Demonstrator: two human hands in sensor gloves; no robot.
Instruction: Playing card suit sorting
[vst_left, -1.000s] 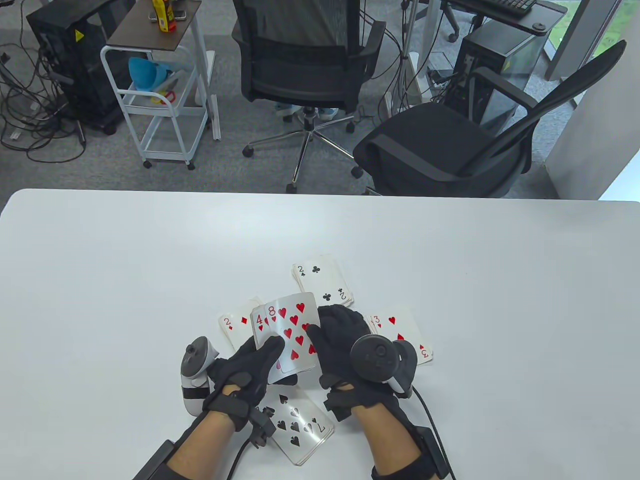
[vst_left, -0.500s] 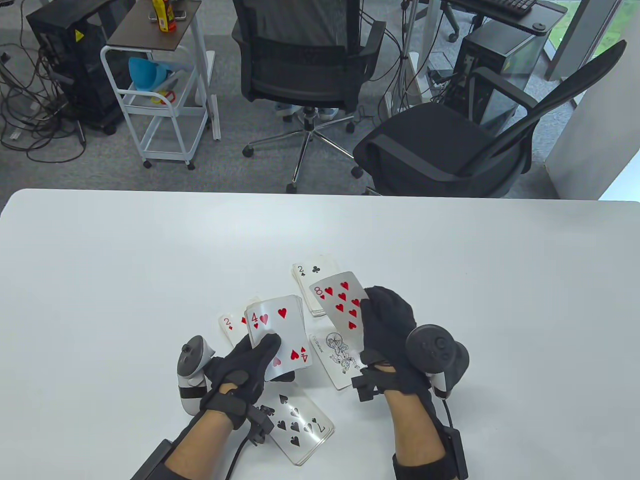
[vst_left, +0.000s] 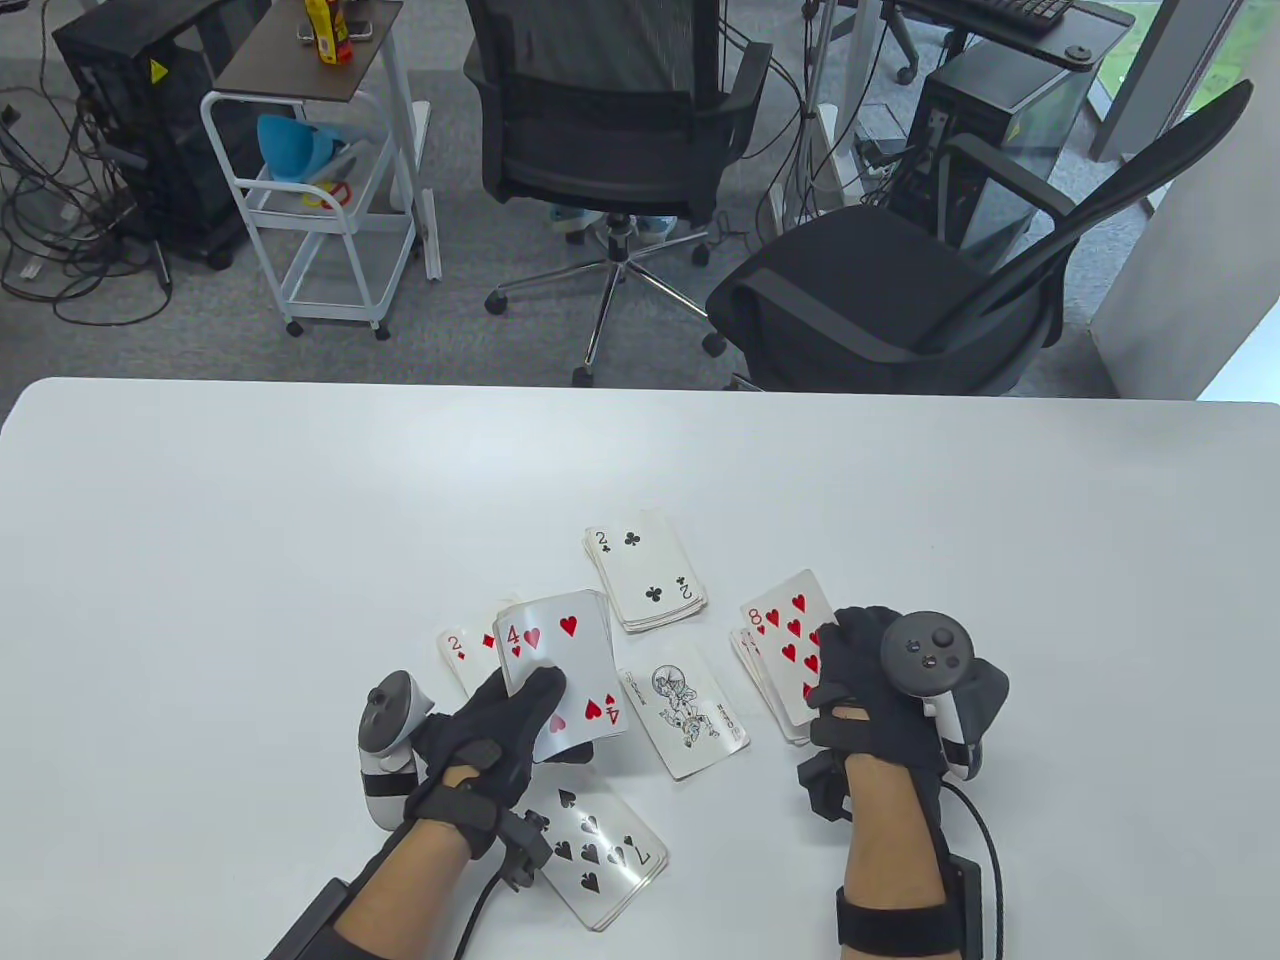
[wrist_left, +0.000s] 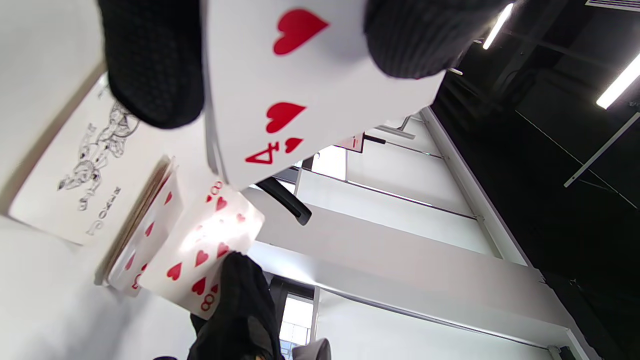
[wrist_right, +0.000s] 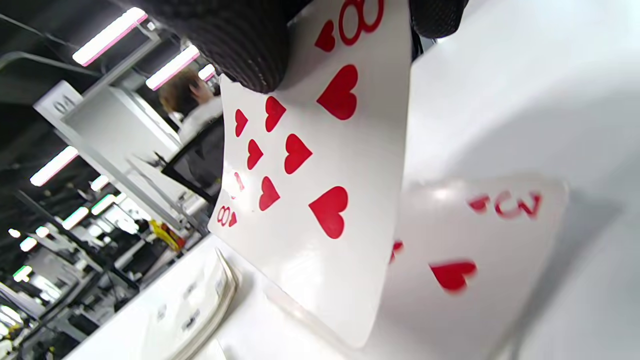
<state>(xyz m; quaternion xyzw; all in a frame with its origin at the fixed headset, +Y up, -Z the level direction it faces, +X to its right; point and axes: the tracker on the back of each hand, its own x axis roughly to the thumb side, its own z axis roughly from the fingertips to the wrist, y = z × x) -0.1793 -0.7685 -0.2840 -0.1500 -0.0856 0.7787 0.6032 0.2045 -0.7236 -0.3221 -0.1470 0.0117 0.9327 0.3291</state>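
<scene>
Right hand, black-gloved with a tracker on its back: grip pinched on the white eight-of-hearts playing card, thumb and fingers closed on its near edge. Card tilted face up above the low face-up hearts pile at the right of the white worktop, far edge nearly on the pile in the right wrist view, evidently for dropping onto its own suit. Not yet released.

Left hand, likewise gloved: grip clenched round the unsorted face-up deck, four of hearts on top, thumb across the face. Deck raised off the worktop and angled toward the person, presumably so the next card reads at a glance and slides off easily.

Four separate spots for four suits, by the look of it: clubs stack topped by a two at the far side, diamonds pile showing a two half hidden behind the deck, spades pile topped by a seven nearest the person under the left wrist. Lone joker card with a line drawing lying in the middle, probably parked there for belonging to no suit.

Next card also a heart, so likely the same short trip to the right.
</scene>
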